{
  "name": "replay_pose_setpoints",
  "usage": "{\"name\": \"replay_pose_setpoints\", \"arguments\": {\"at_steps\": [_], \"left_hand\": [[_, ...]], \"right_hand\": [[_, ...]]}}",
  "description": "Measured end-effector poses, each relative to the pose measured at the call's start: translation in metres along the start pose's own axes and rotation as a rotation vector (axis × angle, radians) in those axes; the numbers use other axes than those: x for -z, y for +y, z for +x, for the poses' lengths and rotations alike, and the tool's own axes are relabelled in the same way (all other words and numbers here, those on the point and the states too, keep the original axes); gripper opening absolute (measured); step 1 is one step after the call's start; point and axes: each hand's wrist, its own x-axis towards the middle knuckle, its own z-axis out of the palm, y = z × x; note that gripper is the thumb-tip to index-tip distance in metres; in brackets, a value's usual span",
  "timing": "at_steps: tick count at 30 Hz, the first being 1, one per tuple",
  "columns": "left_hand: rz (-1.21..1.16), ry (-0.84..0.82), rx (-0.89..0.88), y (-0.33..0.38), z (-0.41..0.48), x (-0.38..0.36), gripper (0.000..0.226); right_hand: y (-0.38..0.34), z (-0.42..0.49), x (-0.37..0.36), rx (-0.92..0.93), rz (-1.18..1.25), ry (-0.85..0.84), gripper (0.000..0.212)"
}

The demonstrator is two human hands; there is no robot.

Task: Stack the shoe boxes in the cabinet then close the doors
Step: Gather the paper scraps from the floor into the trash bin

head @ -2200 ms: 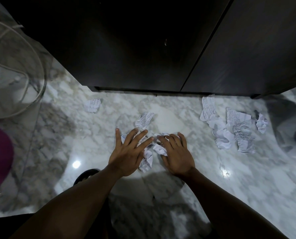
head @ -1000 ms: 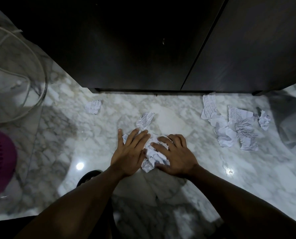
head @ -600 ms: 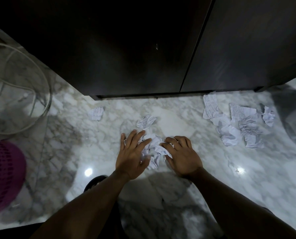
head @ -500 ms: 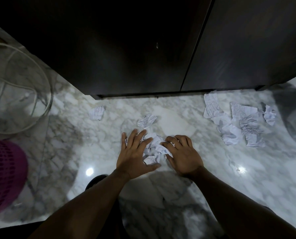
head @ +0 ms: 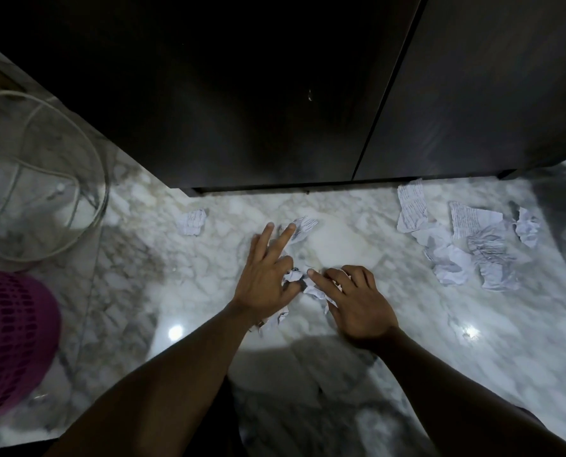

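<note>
Left hand (head: 265, 278): thumb and curled outer fingers pinch the crumpled paper wad (head: 314, 290) on the marble floor (head: 407, 341); two fingers straight.
Right hand (head: 357, 301): fingers bent over the same wad, gripping it.
Cabinet doors (head: 473, 94): closed, just beyond the hands; interior hidden.
Clear round bin (head: 44, 179): see-through, marble showing through its wall.
Pink mesh basket (head: 11, 341): cut off at left, contents hidden.
Loose scraps (head: 466, 245): lying at right, print too blurred to read.

cabinet doors (head: 275, 94) dark brown | floor (head: 473, 357) white-grey marble | basket (head: 7, 341) magenta mesh | papers (head: 473, 222) white, lined
</note>
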Motion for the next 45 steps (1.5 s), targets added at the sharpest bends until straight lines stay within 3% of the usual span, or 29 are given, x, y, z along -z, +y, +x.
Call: {"name": "replay_pose_setpoints", "arguments": {"at_steps": [7, 13, 15, 22, 28, 35, 38, 42, 45], "left_hand": [[0.019, -0.032, -0.074, -0.013, 0.007, -0.008, 0.019], [0.028, 0.012, -0.045, -0.009, 0.008, -0.003, 0.06], [0.059, -0.001, -0.03, -0.007, 0.011, -0.002, 0.059], [0.055, 0.033, 0.014, -0.004, 0.012, -0.005, 0.046], [-0.033, -0.027, -0.048, -0.009, 0.005, 0.009, 0.045], [0.111, -0.31, 0.007, -0.005, -0.042, 0.018, 0.116], [0.114, -0.187, 0.015, -0.003, -0.059, 0.003, 0.103], [0.04, 0.059, 0.013, -0.005, -0.061, -0.009, 0.059], [0.036, 0.156, 0.14, -0.014, -0.051, -0.006, 0.042]], "right_hand": [[0.0, 0.0, -0.002, -0.021, 0.025, 0.005, 0.047], [-0.002, 0.003, 0.002, -0.054, 0.077, -0.003, 0.043], [-0.003, 0.003, 0.004, -0.057, 0.076, -0.003, 0.052], [0.0, 0.001, 0.0, -0.066, -0.003, 0.003, 0.026], [0.0, 0.002, 0.005, -0.069, 0.022, -0.04, 0.047], [-0.001, 0.003, 0.011, -0.083, 0.056, -0.078, 0.047], [-0.002, 0.002, 0.013, -0.089, 0.064, -0.098, 0.048], [-0.002, 0.003, 0.015, -0.096, 0.078, -0.102, 0.048], [-0.003, 0.002, 0.014, -0.097, 0.093, -0.097, 0.048]]}}
